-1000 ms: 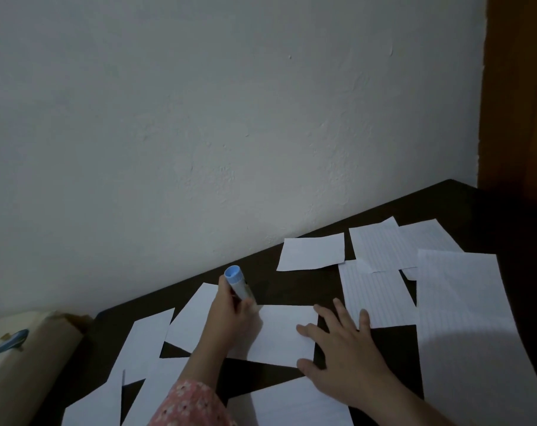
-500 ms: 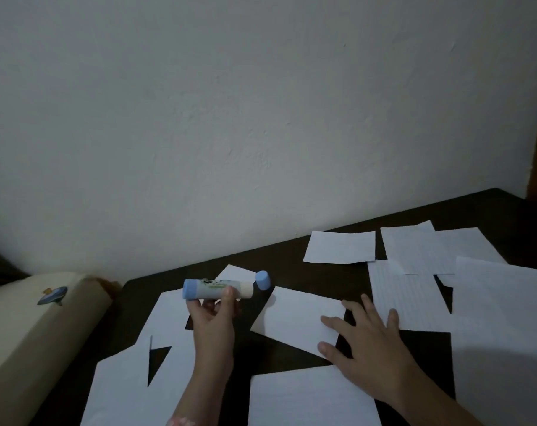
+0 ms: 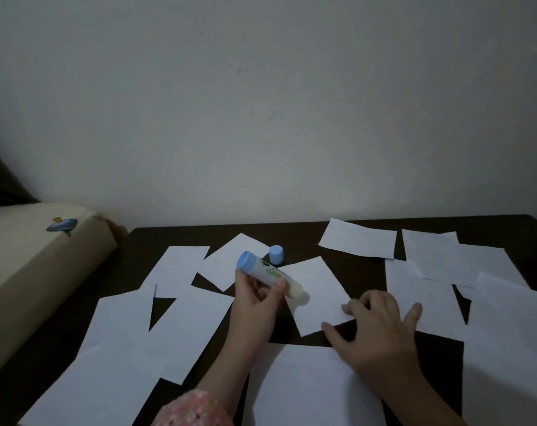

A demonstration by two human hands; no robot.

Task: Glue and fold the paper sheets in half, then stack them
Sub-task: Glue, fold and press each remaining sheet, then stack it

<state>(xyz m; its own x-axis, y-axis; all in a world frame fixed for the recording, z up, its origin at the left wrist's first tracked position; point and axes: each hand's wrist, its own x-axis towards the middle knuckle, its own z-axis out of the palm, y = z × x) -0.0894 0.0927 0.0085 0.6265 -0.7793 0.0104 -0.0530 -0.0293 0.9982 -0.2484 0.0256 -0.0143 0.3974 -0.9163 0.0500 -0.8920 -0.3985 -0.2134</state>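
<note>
My left hand (image 3: 255, 298) grips an uncapped glue stick (image 3: 267, 272) with a blue base, its pale tip pointing down onto a small white sheet (image 3: 318, 295) in the middle of the dark table (image 3: 292, 235). The stick's blue cap (image 3: 276, 254) stands on the table just behind it. My right hand (image 3: 381, 327) rests with spread fingers on the sheet's right corner. Several other white and lined sheets lie scattered around, some overlapping, such as a lined sheet (image 3: 421, 296) to the right.
A cream padded object (image 3: 30, 259) with a blue sticker lies along the table's left side. The white wall (image 3: 261, 118) rises right behind the table. A large sheet (image 3: 310, 392) lies near the front edge between my arms.
My left hand has turned the glue stick from level in the air to tip-down on the small sheet. My right hand has shifted to the sheet's right corner. The camera has panned left.
</note>
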